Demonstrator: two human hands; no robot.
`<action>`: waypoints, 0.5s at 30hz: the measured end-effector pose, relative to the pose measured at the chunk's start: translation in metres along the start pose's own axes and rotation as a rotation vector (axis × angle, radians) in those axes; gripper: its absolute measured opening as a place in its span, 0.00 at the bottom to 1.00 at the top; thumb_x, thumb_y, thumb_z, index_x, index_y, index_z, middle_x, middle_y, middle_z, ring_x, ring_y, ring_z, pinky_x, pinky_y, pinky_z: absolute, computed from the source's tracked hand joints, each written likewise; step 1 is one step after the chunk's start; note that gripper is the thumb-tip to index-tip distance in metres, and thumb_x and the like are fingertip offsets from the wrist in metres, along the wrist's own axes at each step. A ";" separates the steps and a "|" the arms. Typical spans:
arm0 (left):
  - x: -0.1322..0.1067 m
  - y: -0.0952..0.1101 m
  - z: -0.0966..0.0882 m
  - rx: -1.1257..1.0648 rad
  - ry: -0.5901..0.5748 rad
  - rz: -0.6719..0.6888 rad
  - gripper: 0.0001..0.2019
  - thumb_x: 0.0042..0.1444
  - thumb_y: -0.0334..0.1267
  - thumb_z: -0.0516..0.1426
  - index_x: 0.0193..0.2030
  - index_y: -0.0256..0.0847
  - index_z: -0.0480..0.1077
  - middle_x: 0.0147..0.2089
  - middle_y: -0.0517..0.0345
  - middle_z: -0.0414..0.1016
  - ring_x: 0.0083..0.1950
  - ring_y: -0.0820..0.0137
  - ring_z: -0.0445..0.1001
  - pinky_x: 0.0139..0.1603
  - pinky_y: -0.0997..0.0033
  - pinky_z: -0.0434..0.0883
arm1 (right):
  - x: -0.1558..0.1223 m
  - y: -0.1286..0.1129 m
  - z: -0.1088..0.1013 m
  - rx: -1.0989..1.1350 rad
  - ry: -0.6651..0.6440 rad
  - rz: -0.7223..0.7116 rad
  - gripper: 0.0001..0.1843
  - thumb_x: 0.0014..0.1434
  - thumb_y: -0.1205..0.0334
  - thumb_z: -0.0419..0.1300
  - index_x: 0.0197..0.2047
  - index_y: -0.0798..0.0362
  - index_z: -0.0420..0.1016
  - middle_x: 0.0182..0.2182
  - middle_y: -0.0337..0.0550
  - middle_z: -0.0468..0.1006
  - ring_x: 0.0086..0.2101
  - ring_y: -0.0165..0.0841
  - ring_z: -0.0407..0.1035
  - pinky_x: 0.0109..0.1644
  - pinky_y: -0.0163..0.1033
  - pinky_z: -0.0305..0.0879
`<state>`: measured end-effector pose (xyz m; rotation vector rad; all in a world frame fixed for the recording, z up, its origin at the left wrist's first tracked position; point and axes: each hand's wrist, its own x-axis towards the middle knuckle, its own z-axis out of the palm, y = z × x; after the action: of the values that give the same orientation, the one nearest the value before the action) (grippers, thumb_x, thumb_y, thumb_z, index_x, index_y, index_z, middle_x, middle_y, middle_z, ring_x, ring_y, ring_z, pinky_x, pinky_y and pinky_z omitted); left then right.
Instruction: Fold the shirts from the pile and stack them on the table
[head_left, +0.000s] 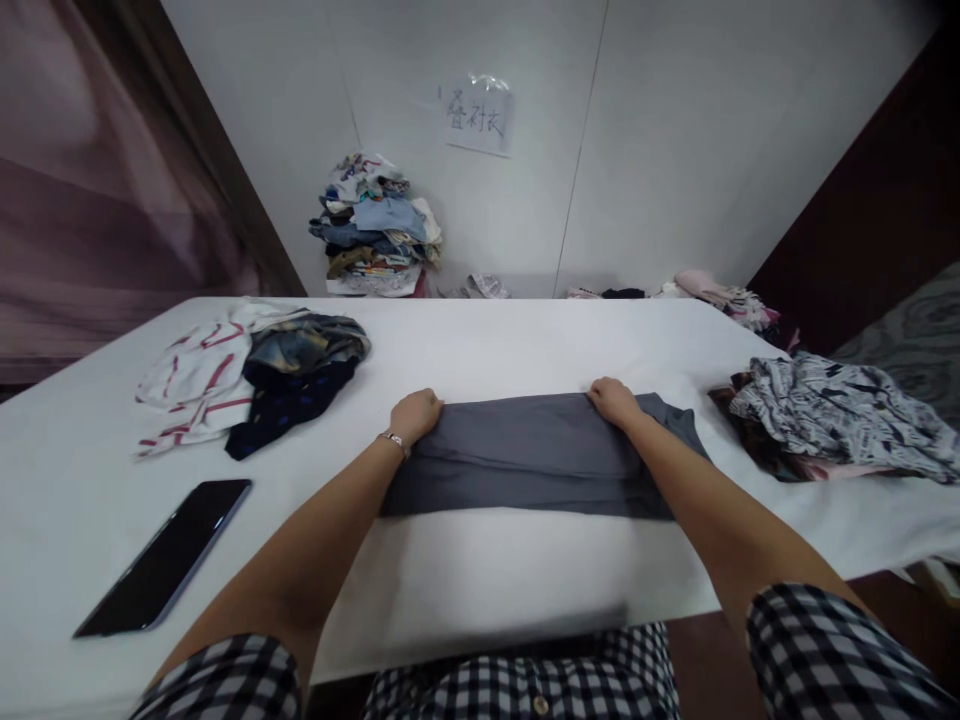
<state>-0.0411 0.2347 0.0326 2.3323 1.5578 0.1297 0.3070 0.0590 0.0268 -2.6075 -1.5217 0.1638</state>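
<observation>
A dark grey shirt (525,440), folded into a long strip, lies across the white table in front of me. At its far left corner, my left hand (416,415) pinches the cloth; a bracelet circles that wrist. My right hand (613,402) grips the far edge toward the right, its fingers closed on the fabric. Beyond the right hand, a loose part of the shirt spreads out on the table. The fingertips of both hands are partly hidden from this angle.
A phone (169,555) lies at the left. Crumpled clothes (292,370) sit behind it, and a patterned pile (847,415) lies at the right edge. Past the white table's (510,340) far edge stands a tall clothes stack (379,225), below a paper sign (480,115).
</observation>
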 end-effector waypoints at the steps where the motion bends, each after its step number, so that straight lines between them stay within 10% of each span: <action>1: -0.001 -0.002 -0.002 -0.009 -0.007 -0.002 0.16 0.60 0.46 0.51 0.39 0.38 0.75 0.45 0.44 0.79 0.48 0.58 0.76 0.43 0.67 0.68 | -0.002 0.000 -0.002 -0.001 0.005 -0.010 0.15 0.64 0.59 0.52 0.46 0.56 0.77 0.50 0.56 0.76 0.51 0.44 0.68 0.52 0.44 0.62; 6: -0.018 -0.018 -0.016 -0.068 -0.053 -0.026 0.25 0.60 0.56 0.46 0.42 0.38 0.75 0.40 0.48 0.81 0.43 0.61 0.78 0.39 0.69 0.68 | -0.037 -0.011 0.003 0.043 0.199 -0.255 0.29 0.66 0.52 0.49 0.66 0.55 0.61 0.64 0.55 0.63 0.64 0.46 0.53 0.64 0.52 0.53; 12: -0.065 -0.033 -0.021 -0.065 -0.049 -0.082 0.35 0.57 0.62 0.46 0.57 0.34 0.70 0.50 0.42 0.78 0.52 0.54 0.75 0.50 0.62 0.68 | -0.095 -0.037 0.025 0.000 -0.087 -0.438 0.32 0.67 0.43 0.43 0.68 0.52 0.59 0.69 0.53 0.52 0.68 0.46 0.45 0.68 0.59 0.42; 15: -0.083 -0.034 -0.018 -0.036 -0.055 -0.108 0.38 0.55 0.64 0.46 0.58 0.33 0.69 0.51 0.40 0.78 0.52 0.52 0.75 0.49 0.60 0.69 | -0.107 -0.053 0.024 0.017 -0.009 -0.407 0.33 0.67 0.43 0.42 0.69 0.51 0.57 0.70 0.52 0.48 0.69 0.46 0.39 0.68 0.60 0.38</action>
<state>-0.1090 0.1747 0.0470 2.2004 1.6363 0.0659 0.2056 -0.0072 0.0153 -2.2240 -1.9985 0.1476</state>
